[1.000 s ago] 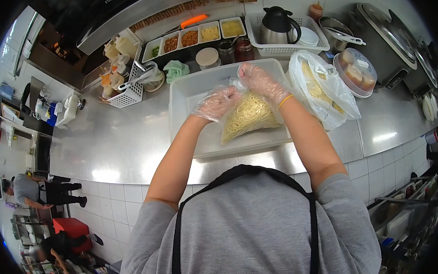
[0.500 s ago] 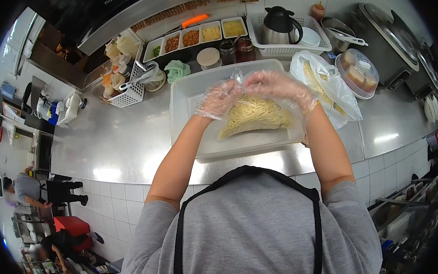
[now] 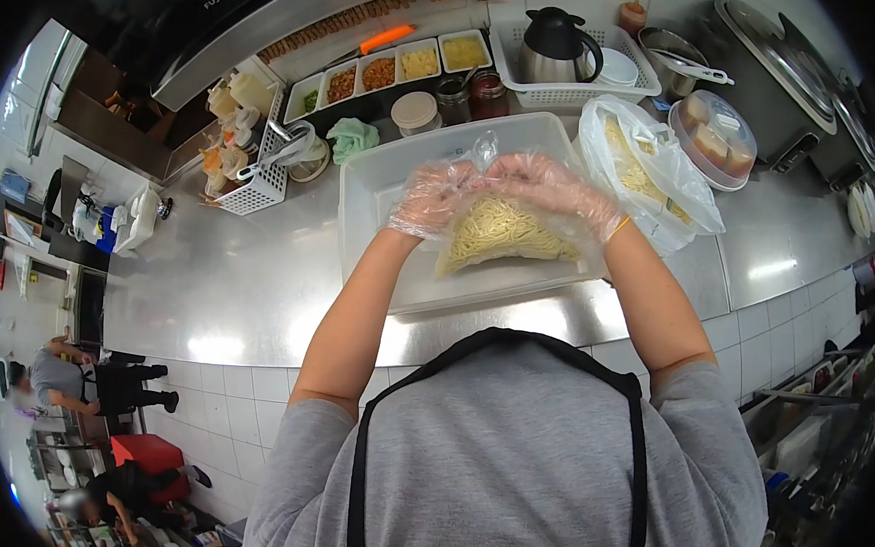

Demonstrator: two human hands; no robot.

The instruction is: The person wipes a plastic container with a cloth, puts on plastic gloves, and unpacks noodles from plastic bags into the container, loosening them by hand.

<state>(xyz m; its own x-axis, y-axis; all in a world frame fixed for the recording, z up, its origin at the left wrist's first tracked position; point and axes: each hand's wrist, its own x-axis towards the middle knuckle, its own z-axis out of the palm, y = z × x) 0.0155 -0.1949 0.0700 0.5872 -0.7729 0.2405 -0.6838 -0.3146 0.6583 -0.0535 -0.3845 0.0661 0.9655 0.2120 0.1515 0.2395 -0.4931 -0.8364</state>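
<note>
A clear plastic bag of noodles (image 3: 508, 240) is held over a translucent plastic tub (image 3: 363, 259). My left hand (image 3: 434, 198), in a clear disposable glove, pinches the gathered neck of the bag from the left. Gloved as well, my right hand (image 3: 553, 187) has its fingers closed on the same neck from the right, and a yellow band shows at that wrist. A twist of plastic sticks up between the two hands. The noodles hang bunched below my fingers. Exact fingertip positions are blurred by the shiny film.
Right of the tub lie a white plastic bag with more noodles (image 3: 644, 171) and a lidded round container (image 3: 711, 140). Behind stand topping trays (image 3: 380, 72), jars (image 3: 452, 99) and a thermal jug (image 3: 554, 50) in a basket. A squeeze-bottle basket (image 3: 257, 194) sits left. Two people are at far left.
My hands have drawn closer together at the bag's neck, and the right has shifted slightly left. The bag's top is now more tightly gathered, with the noodles bunched into a peak.
</note>
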